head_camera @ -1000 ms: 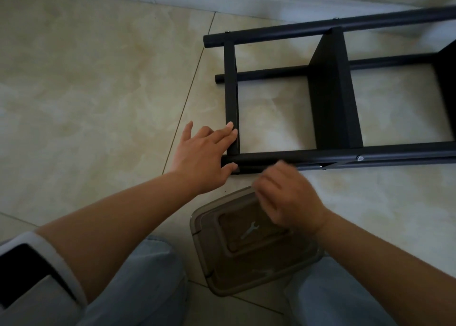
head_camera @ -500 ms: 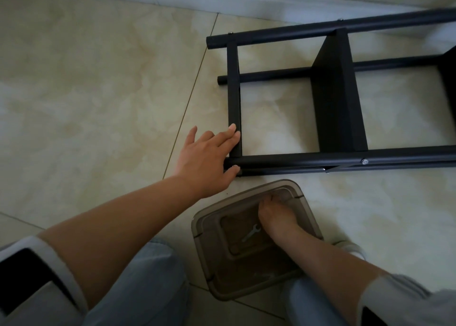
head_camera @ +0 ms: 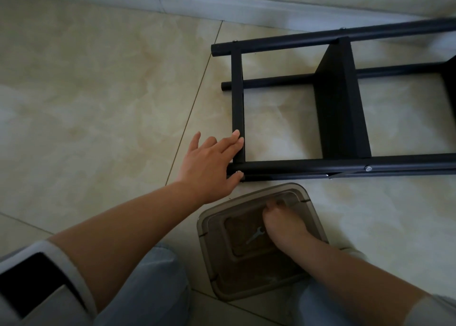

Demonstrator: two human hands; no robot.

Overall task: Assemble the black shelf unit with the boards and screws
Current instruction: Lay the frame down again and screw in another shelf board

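The black shelf unit [head_camera: 340, 164] lies on its side on the tiled floor, with long tubes running left to right and a black board [head_camera: 341, 103] standing between them. My left hand [head_camera: 209, 167] rests on the frame's near left corner, fingers straight along the short end bar, thumb at the tube's end. A silver screw head [head_camera: 368, 168] shows on the near tube. My right hand [head_camera: 281, 224] reaches down into a brown translucent plastic box [head_camera: 209, 241], fingertips curled at its far inner wall; what they touch is hidden. A small silver wrench [head_camera: 255, 235] lies in the box.
A pale baseboard [head_camera: 222, 5] runs along the wall behind the shelf. My knees in light jeans [head_camera: 148, 291] flank the box at the bottom. Open tiled floor [head_camera: 98, 91] spreads to the left of the frame.
My right hand dropped from just below the near tube down into the plastic box and has stayed there. My left hand kept its place on the frame's corner.
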